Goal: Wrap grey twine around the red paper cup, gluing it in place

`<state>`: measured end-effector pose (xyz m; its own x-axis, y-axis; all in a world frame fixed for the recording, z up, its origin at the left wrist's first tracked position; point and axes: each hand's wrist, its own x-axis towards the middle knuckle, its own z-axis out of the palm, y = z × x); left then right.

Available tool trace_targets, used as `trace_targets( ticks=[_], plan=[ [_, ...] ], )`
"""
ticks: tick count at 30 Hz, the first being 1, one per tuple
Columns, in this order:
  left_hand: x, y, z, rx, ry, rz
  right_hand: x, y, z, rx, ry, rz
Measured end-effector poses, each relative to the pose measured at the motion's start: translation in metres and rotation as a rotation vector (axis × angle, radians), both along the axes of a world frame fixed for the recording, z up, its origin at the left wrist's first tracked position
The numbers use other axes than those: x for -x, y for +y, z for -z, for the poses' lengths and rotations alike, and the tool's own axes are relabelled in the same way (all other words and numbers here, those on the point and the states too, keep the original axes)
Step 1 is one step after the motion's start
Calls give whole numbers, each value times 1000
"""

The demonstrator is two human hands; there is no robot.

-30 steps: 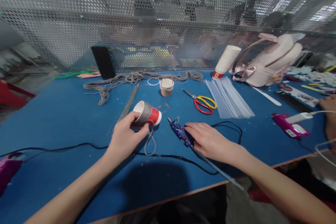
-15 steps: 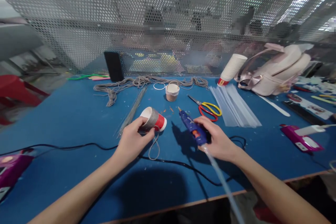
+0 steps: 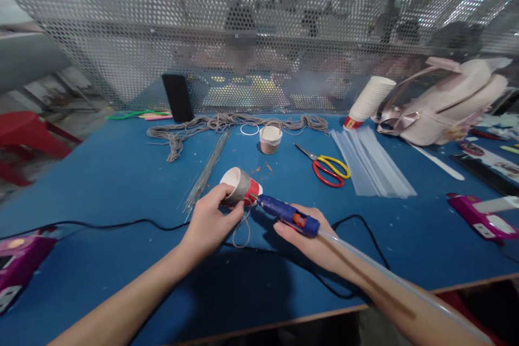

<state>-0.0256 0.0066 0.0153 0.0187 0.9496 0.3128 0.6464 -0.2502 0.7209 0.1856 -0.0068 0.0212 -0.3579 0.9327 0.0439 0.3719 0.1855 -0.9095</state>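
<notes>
My left hand (image 3: 217, 216) is closed on a paper cup (image 3: 243, 188) lying tilted on its side, its white mouth toward the upper left. Grey cord is wound around the cup's upper part, leaving a red band and the white base bare. A loop of the same cord (image 3: 242, 238) hangs below the fingers. In my right hand (image 3: 310, 232) is a blue hot glue gun (image 3: 284, 210), with a long clear glue stick (image 3: 381, 266) sticking out of its back. The gun's nozzle is at the cup's red side, close to the cord's edge; whether it touches I cannot tell.
Behind the cup stand a small covered cup (image 3: 270, 140) and a heap of grey cord (image 3: 227, 120). Scissors (image 3: 324, 165), translucent strips (image 3: 375, 165), stacked cups (image 3: 371, 100) and a backpack (image 3: 441, 105) are to the right. A black cable (image 3: 141, 223) crosses the table near me.
My right hand has swung the glue gun left and down, so its nozzle now meets the cup's side. The left hand keeps hold of the cup. The view has shifted slightly.
</notes>
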Motion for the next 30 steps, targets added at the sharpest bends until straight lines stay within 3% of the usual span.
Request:
trace_targets(
  ticks=[10,30],
  plan=[
    [-2,-1,3,-97,50,-7,4,0,1,-56,-24,-24],
    [-3,-2,-1,-35,18,11,1,0,9,-310,-92,-21]
  ],
)
